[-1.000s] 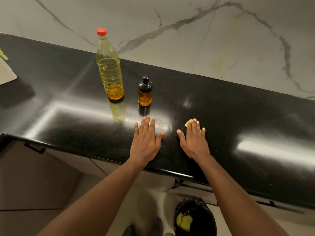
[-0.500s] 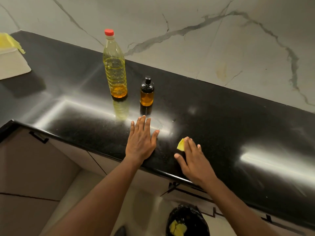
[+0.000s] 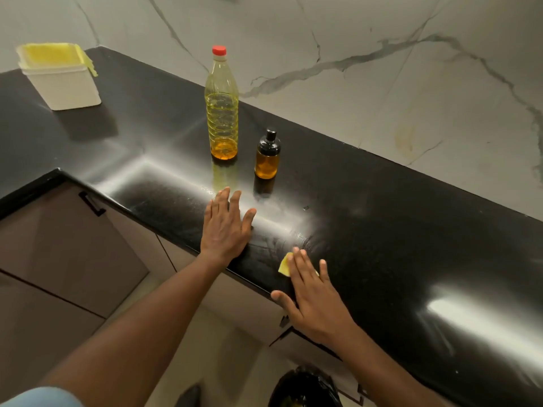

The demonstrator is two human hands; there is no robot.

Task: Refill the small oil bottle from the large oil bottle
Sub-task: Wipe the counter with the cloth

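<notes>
Just beyond left hand (image 3: 225,227), small oil bottle (image 3: 267,155).

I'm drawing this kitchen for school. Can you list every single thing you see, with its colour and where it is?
large oil bottle: 1, clear with yellow oil, red cap, upright on counter
small oil bottle: 1, amber, black top, right of large one
counter: 1, shiny black
tub: 1, white, yellow liner, far left
yellow scrap: 1, under right fingers
bin: 1, black, on floor
wall: white marble
cabinets: brown, below counter
hands: left hand and right hand, flat on counter
</notes>
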